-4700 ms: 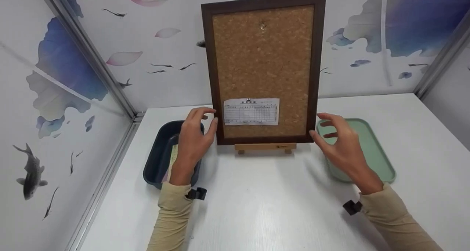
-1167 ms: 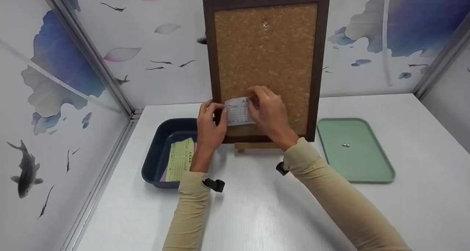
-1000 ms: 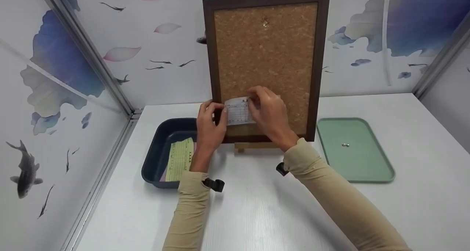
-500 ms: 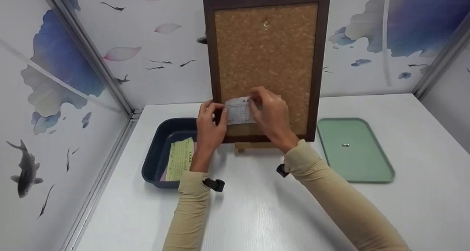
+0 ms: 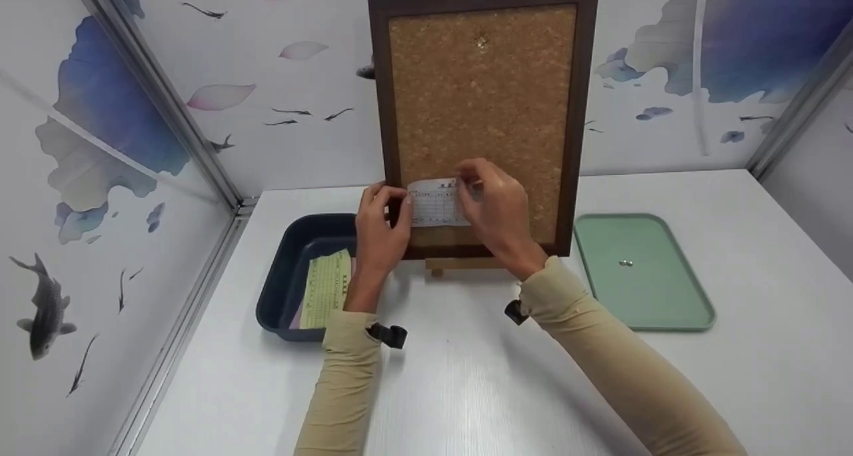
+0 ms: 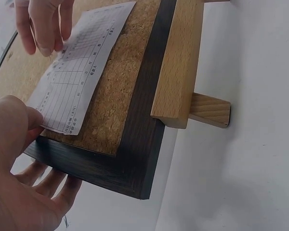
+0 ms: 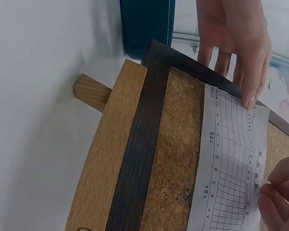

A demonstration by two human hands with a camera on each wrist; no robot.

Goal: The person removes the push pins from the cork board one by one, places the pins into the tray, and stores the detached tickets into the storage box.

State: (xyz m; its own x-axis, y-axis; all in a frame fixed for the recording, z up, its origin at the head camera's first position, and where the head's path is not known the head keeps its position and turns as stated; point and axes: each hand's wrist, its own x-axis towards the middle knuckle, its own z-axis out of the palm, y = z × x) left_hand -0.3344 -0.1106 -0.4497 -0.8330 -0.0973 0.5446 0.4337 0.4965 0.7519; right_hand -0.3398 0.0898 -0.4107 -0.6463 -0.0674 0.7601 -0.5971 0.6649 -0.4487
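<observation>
A white printed receipt (image 5: 433, 203) lies against the lower left of a cork board (image 5: 483, 109) in a dark brown frame. My left hand (image 5: 383, 228) grips the frame's left side. In the left wrist view its thumb (image 6: 34, 118) presses the receipt's edge and its other fingers reach behind the frame. My right hand (image 5: 500, 206) is at the receipt's top edge, thumb and curled fingers pinching where an earlier frame shows a metal pushpin. Those fingers hide the pushpin now. In the right wrist view, the right fingertips (image 7: 274, 192) meet at the receipt's edge.
A wooden stand (image 5: 460, 264) carries the board. At the left, a dark blue bin (image 5: 273, 296) holds a yellow slip (image 5: 326, 289) and a pink one. Small metal pins (image 5: 626, 263) lie on a green tray (image 5: 666, 303) at the right. More pins (image 5: 481, 43) cluster high on the cork.
Both hands have come from the frame's sides, the left onto its edge and the receipt, the right to the receipt's top. Lately the right hand has shifted slightly right.
</observation>
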